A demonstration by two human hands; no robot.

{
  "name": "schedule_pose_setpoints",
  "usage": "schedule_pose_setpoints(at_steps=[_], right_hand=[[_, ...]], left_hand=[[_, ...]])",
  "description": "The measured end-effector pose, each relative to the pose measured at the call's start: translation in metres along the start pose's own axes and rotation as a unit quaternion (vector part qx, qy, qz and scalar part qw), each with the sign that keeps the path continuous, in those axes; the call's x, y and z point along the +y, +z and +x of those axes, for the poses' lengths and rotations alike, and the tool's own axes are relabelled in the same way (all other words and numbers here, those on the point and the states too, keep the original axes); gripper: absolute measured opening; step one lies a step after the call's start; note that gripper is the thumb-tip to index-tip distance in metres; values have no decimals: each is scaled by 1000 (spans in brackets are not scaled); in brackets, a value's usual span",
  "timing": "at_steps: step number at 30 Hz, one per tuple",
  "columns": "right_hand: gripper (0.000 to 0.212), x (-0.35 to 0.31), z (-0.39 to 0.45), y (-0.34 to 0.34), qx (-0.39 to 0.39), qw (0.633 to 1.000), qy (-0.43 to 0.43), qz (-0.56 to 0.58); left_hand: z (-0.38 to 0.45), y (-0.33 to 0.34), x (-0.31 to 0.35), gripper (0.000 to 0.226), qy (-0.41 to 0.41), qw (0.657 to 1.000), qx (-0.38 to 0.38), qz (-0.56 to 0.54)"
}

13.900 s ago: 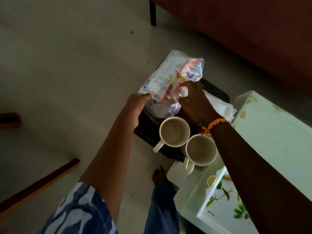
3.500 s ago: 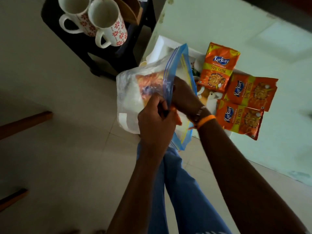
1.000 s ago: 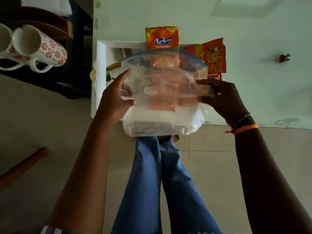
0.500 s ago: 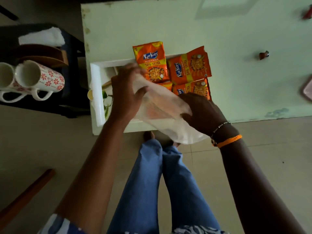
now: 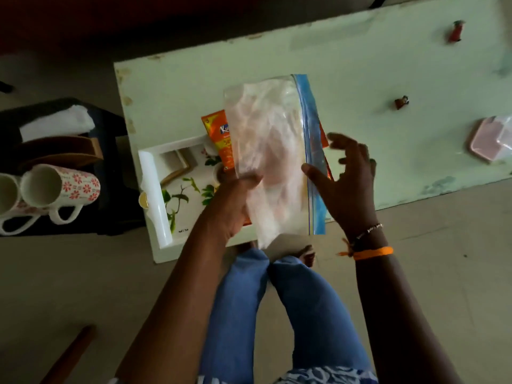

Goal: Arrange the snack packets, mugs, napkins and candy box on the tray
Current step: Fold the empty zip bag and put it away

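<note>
Holding a clear zip-top plastic bag (image 5: 266, 151) above the tray, the left hand (image 5: 232, 209) grips the bag's lower left part, fingers curled round the plastic with the thumb pressed against its front. The bag stands roughly upright in the view, its blue zip strip running down the right edge, and it looks limp and crumpled; whether anything is inside cannot be told. The right hand (image 5: 346, 178) is spread just beside that blue strip, fingers apart and lightly bent, thumb tip at or near the strip and holding nothing. An orange band and a thin bracelet sit on the right wrist. Behind the bag lie orange snack packets (image 5: 219, 137), mostly hidden by the plastic, resting across the far rim of the white tray (image 5: 155, 189) with the leaf print. The tray lies on the near left corner of the pale green tabletop (image 5: 360, 65), its near edge overhanging slightly. Left of the tabletop stands a dark stool (image 5: 110, 173) carrying two white mugs (image 5: 50, 189) with red flowers, side by side with handles toward the viewer, a brown wooden holder (image 5: 61, 153) behind them and folded white napkins (image 5: 55, 126) at the back. Far right on the tabletop sits a pink lidded box (image 5: 490, 139), and two small reddish objects (image 5: 401, 102) lie well apart from it. Blue trouser legs and bare feet show below on the tiled floor.
</note>
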State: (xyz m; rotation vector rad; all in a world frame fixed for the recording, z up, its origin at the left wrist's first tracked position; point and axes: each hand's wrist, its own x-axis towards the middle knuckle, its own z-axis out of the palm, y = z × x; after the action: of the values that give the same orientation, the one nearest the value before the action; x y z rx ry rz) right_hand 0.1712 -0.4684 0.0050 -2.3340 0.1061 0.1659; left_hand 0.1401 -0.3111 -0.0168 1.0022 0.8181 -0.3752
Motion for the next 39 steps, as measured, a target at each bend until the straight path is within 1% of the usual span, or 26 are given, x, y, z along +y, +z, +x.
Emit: schedule_pose_setpoints(at_steps=[1, 2, 3, 5, 6, 7, 8, 9, 11, 13, 15, 16, 17, 19, 20, 21, 22, 24, 25, 26, 29, 31, 33, 35, 37, 39], right_hand=[[72, 5, 7, -2, -26, 999, 45, -8], [78, 14, 14, -4, -78, 991, 106, 31], [72, 22, 21, -7, -136, 970, 166, 113], [36, 39, 29, -14, -250, 884, 247, 309], [23, 48, 30, -15, -263, 843, 268, 385], [15, 60, 31, -17, -249, 820, 273, 436], [11, 71, 33, -20, -227, 816, 266, 461], [13, 81, 35, -24, -203, 825, 257, 460], [22, 101, 42, -35, -173, 855, 246, 423], [39, 124, 51, -48, -148, 840, 244, 461], [36, 148, 57, -61, -107, 823, 239, 504], [32, 155, 60, -66, -89, 824, 258, 496], [34, 164, 67, -74, -87, 838, 279, 462], [54, 182, 85, -94, -62, 850, 258, 455], [58, 190, 96, -105, -45, 850, 241, 466], [54, 197, 107, -114, -20, 855, 232, 463], [45, 207, 121, -126, 2, 861, 228, 454], [47, 230, 143, -156, 34, 880, 217, 422], [50, 243, 152, -172, 42, 893, 203, 399], [51, 256, 157, -186, 51, 897, 201, 389], [42, 306, 181, -238, 70, 868, 246, 425], [31, 340, 191, -266, 32, 851, 288, 439], [41, 371, 201, -297, 10, 838, 315, 446], [55, 391, 204, -318, 9, 837, 290, 465], [60, 413, 211, -339, 70, 838, 278, 464], [53, 432, 226, -359, 168, 846, 275, 424]], left_hand=[[2, -1, 3, 39, -1, 1000, -25, 8], [6, 1, 6, 39, -10, 999, -49, 13], [10, 4, 9, 40, -25, 997, -70, 16], [21, 14, 9, 41, -56, 993, -104, 26], [25, 19, 7, 42, -72, 990, -116, 25], [30, 26, 6, 41, -92, 987, -131, 21], [35, 34, 4, 38, -109, 984, -143, 21], [40, 43, 1, 33, -115, 981, -154, 34], [50, 60, -2, 28, -88, 974, -162, 135], [61, 82, -6, 37, -57, 960, -182, 207], [68, 109, -12, 46, -40, 956, -200, 211], [70, 123, -15, 45, -36, 961, -183, 206], [74, 140, -18, 42, -40, 967, -162, 191], [88, 175, -23, 34, -107, 977, -142, 116], [94, 192, -25, 39, -154, 974, -151, 75], [100, 205, -26, 43, -196, 965, -167, 56], [109, 222, -28, 44, -228, 955, -175, 73], [123, 263, -32, 58, -264, 933, -189, 159], [130, 284, -39, 57, -250, 923, -205, 207], [138, 303, -46, 56, -209, 920, -221, 249], [165, 380, -75, 60, -33, 914, -256, 312], [178, 432, -91, 60, 46, 910, -248, 330], [189, 486, -104, 58, 104, 903, -222, 354], [198, 527, -117, 57, 145, 886, -203, 391], [207, 564, -126, 58, 156, 864, -204, 432], [213, 595, -135, 53, 136, 854, -212, 455]])
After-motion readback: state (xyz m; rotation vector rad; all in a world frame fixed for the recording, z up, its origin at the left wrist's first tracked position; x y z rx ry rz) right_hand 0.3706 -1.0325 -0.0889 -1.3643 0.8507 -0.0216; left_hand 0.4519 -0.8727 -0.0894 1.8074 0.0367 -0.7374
